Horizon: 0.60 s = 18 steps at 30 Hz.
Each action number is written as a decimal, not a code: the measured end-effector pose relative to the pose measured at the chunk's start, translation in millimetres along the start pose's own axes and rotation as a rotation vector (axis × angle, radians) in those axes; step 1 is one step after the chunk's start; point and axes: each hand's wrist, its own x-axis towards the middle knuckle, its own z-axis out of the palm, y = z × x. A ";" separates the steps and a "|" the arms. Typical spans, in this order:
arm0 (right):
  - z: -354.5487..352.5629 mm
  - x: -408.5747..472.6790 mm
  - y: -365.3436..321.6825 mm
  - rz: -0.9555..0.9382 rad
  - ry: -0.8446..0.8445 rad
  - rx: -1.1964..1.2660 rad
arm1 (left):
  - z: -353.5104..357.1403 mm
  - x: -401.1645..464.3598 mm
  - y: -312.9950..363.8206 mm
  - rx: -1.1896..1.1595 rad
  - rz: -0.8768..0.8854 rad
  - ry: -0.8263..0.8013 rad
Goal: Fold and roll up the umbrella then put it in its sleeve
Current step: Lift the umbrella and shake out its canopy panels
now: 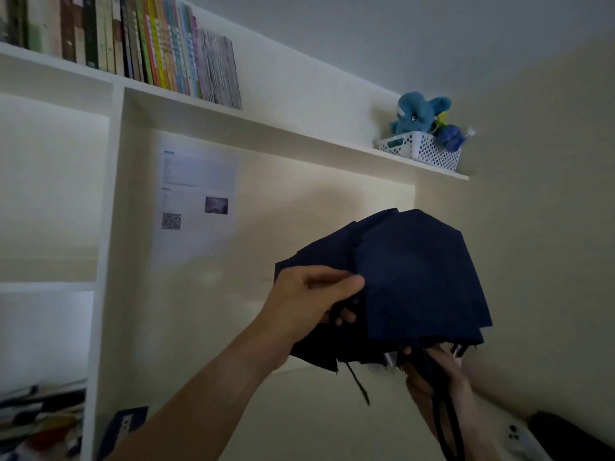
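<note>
Hands, left hand [312, 299] and right hand [432, 377], grip navy umbrella [416, 277]; no legible writing.

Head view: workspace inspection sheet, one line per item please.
Surface: no work surface seen; umbrella held in the air.
Job's things: navy umbrella collapsed, canopy loose, not rolled; sleeve not seen.
Clutter: white basket with blue plush toy on the upper shelf; books above.
Grippers: left hand pinches canopy folds; right hand grips below the canopy.
Cables: nothing seen; black strap hangs by right hand.
Surroundings: printed sheet on wall.
</note>
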 end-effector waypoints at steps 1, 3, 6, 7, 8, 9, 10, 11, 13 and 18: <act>-1.1 1.5 8.3 0.014 0.006 -0.009 | -2.7 5.7 -9.0 0.012 -0.029 0.019; -1.8 1.4 26.9 0.062 -0.010 -0.004 | -13.1 19.7 -27.9 0.063 -0.106 0.028; -2.0 1.7 70.0 0.079 0.098 0.054 | -26.0 45.5 -48.3 0.136 -0.220 0.023; 1.1 2.7 90.2 0.075 0.162 0.066 | -27.0 56.1 -52.7 0.160 -0.233 0.020; 4.7 3.9 113.0 0.065 0.239 0.042 | -25.6 66.9 -56.3 0.187 -0.242 0.017; 10.9 7.2 135.8 0.050 0.336 0.007 | -21.7 78.2 -60.3 0.225 -0.248 0.010; 17.6 13.7 159.5 0.031 0.417 -0.032 | -15.2 90.2 -63.4 0.277 -0.249 -0.011; 25.5 19.0 182.3 0.016 0.480 -0.067 | -6.3 102.5 -69.6 0.330 -0.249 -0.050; 49.4 27.0 216.0 -0.012 0.570 -0.053 | 10.3 120.3 -78.5 0.441 -0.218 -0.141; 61.1 73.8 289.6 0.115 0.627 -0.127 | 35.7 148.1 -107.9 0.835 -0.060 -0.362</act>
